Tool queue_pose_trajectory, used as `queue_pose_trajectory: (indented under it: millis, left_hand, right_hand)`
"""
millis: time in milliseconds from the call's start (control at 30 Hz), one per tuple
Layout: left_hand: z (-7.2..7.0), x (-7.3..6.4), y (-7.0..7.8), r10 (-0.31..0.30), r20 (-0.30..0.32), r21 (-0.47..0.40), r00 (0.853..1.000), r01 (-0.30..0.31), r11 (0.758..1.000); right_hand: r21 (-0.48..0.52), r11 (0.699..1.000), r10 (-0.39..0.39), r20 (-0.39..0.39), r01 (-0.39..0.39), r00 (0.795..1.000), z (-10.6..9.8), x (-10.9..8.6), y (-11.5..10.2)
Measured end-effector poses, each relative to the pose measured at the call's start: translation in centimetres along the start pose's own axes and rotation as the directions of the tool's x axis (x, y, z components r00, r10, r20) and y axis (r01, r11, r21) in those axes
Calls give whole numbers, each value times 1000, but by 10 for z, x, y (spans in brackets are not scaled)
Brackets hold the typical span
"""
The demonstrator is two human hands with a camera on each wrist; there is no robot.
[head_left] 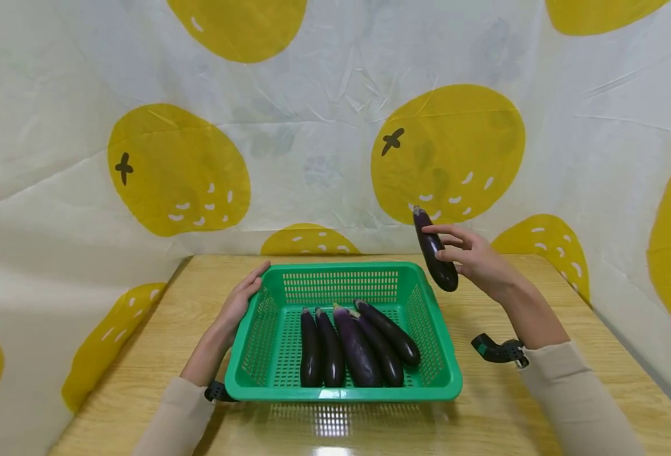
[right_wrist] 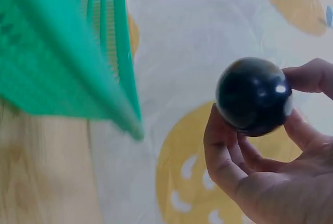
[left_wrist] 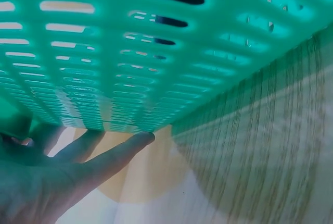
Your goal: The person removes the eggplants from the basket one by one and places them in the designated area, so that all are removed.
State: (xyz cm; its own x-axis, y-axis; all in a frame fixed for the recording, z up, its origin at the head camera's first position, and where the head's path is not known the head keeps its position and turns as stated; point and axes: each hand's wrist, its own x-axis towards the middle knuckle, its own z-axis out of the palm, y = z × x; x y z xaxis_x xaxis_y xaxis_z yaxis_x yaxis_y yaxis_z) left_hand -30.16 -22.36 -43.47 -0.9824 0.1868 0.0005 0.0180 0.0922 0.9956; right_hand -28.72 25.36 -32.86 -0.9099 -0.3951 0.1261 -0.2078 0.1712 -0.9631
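Note:
Above the back right corner of the green plastic basket (head_left: 343,394), my right hand (head_left: 474,256) holds a dark purple eggplant (head_left: 436,256), stem end up and tilted left. In the right wrist view, the thumb and curled fingers grip this eggplant (right_wrist: 254,96), seen from its round end. My left hand (head_left: 241,304) rests against the basket's left side near the back corner. The left wrist view shows its fingers (left_wrist: 117,159) stretched out along the outside of the slotted wall (left_wrist: 109,73). Several eggplants (head_left: 358,348) lie side by side in the basket, stems toward the back.
The basket stands on a light wooden table (head_left: 500,392). A white cloth (head_left: 312,158) with yellow fruit prints hangs behind and at both sides. Black straps (head_left: 500,350) with small devices sit on both wrists.

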Motion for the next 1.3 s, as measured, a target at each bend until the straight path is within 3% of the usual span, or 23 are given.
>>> queue_pose_trajectory:
  millis: [333,467,767,1000,1300]
  left_hand:
    - [0,1,5,-8,-7,12,1000,8,1000]
    - [-1,0,5,-17,-33,26,999,18,999]
    - [0,-2,5,-5,-26,12,1000,5,1000]
    - [0,-3,6,-14,-2,-1,1000,14,1000]
    - [0,-3,4,-15,-17,0,1000,15,1000]
  right_hand:
    - [-5,998,67,-97,-68,993,-28,-1,42]
    - [-31,995,90,-122,-95,988,-33,4,57]
    - [-133,974,158,-195,-186,968,-44,12,90]
    - [-181,967,145,-176,-177,974,-45,13,108]
    - [-198,964,152,-127,-175,980,-42,19,124]
